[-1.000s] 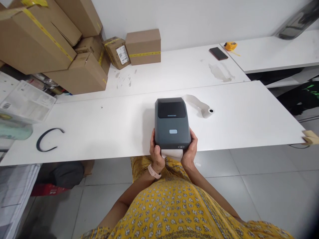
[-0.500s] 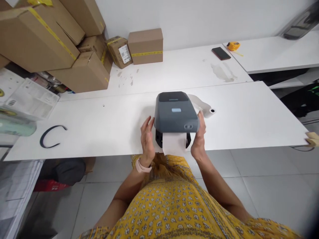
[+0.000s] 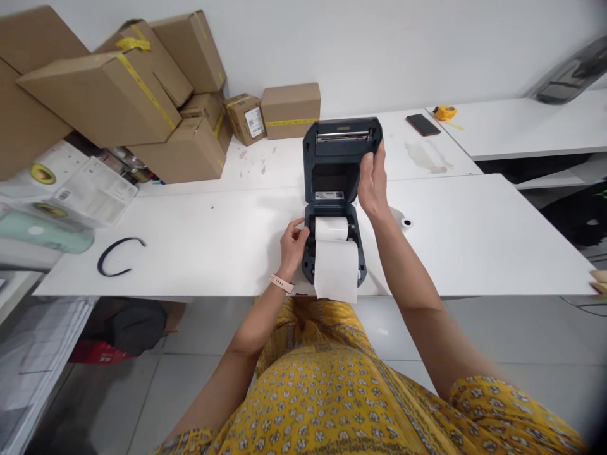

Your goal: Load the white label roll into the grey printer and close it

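A dark grey label printer [image 3: 332, 259] stands near the front edge of the white table [image 3: 474, 234], its lid [image 3: 339, 158] swung fully up. Inside lies a white paper roll [image 3: 332, 229], and a strip of paper [image 3: 336, 272] runs out over the front. My right hand [image 3: 373, 180] grips the right edge of the raised lid. My left hand [image 3: 293, 243] rests against the printer's left side by the roll, fingers curled onto the body.
Several cardboard boxes [image 3: 142, 101] are stacked at the back left. A spare paper roll [image 3: 403, 221] lies right of the printer. A phone [image 3: 423, 124] and yellow tape measure [image 3: 444, 112] sit far back. A black curved strip [image 3: 118, 256] lies at left.
The printer lid went from closed to fully raised, lifted by my right hand. My left hand moved from the front corner to the printer's left side. The paper roll inside now shows.
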`<state>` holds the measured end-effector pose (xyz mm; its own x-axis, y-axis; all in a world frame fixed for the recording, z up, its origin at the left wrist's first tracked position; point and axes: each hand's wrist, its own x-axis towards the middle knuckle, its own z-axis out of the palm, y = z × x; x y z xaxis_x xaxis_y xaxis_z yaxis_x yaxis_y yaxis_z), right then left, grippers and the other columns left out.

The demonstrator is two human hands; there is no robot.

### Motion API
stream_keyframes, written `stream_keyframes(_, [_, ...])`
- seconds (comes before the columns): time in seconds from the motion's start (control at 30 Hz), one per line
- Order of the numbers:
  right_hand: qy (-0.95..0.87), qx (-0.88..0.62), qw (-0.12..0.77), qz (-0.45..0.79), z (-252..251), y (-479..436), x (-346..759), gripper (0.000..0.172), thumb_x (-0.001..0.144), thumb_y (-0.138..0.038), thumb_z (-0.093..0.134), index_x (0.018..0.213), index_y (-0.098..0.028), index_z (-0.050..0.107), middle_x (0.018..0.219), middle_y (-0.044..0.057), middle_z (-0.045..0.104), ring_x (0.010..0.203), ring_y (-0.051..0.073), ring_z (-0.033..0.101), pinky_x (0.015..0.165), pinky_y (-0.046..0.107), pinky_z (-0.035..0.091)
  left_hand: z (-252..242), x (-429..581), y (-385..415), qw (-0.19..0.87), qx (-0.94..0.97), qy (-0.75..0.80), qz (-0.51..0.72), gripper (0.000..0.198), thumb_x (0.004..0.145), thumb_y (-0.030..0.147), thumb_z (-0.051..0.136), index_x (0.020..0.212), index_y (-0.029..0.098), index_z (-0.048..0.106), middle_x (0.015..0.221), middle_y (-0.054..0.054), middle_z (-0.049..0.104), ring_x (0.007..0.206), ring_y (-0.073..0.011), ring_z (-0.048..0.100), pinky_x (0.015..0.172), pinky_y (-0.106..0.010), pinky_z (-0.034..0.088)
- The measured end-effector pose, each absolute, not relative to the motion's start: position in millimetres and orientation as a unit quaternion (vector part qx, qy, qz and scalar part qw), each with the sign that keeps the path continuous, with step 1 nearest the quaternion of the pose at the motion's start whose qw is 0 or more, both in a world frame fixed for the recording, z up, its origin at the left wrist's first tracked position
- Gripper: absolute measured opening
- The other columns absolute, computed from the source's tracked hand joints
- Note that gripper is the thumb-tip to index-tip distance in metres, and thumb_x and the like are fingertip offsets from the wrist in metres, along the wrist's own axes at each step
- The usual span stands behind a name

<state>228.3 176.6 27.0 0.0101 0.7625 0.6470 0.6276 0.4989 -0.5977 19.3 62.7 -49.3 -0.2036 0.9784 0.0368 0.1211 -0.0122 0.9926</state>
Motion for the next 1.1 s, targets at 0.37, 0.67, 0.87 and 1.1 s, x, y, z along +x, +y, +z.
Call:
stream_keyframes(0.37, [-0.719,-0.550,0.415,0.086,48,104,256,0.053,0.100,-0.060,0.050,0.130,-0.020,0.068,0.118,0.013,0.077,0.103,0.029,0.074,0.097,0.047,0.058,-40,7,56,0.395,0.570,0.563,0.449,0.056,0.089,0.033,0.070,0.142,0.017,0.061,0.067,0.007,0.048,0.065,-0.0132,0.048,0.067,-0.026,0.039])
stream_keyframes(0.67, [-0.893,-0.430,-0.015,0.127,27,130,207,0.063,0.081,-0.046,0.076,0.136,-0.017,0.069,0.130,0.017,0.077,0.124,0.041,0.068,0.113,0.056,0.042,-17,-2,70,0.430,0.613,0.589,0.303,0.080,0.078,0.020,0.064,0.156,0.017,0.048,0.053,0.009,0.051,0.049,-0.0147,0.050,0.055,-0.027,0.040])
stream_keyframes(0.87, [-0.902,-0.403,-0.054,0.145,40,137,198,0.067,0.066,-0.048,0.082,0.125,-0.018,0.074,0.119,0.015,0.079,0.118,0.042,0.068,0.111,0.055,0.041,-5,-6,76,0.461,0.636,0.563,0.255,0.090,0.074,0.018,0.060,0.162,0.013,0.039,0.049,0.006,0.058,0.037,-0.0191,0.054,0.045,-0.030,0.044])
stream_keyframes(1.1, [-0.857,-0.374,0.116,0.334,77,119,252,0.063,0.065,-0.051,0.083,0.121,-0.025,0.075,0.118,0.006,0.080,0.108,0.035,0.073,0.098,0.047,0.057,-6,-5,73,0.443,0.651,0.562,0.254,0.085,0.076,0.017,0.058,0.160,0.015,0.042,0.049,0.007,0.057,0.038,-0.0185,0.054,0.048,-0.030,0.045])
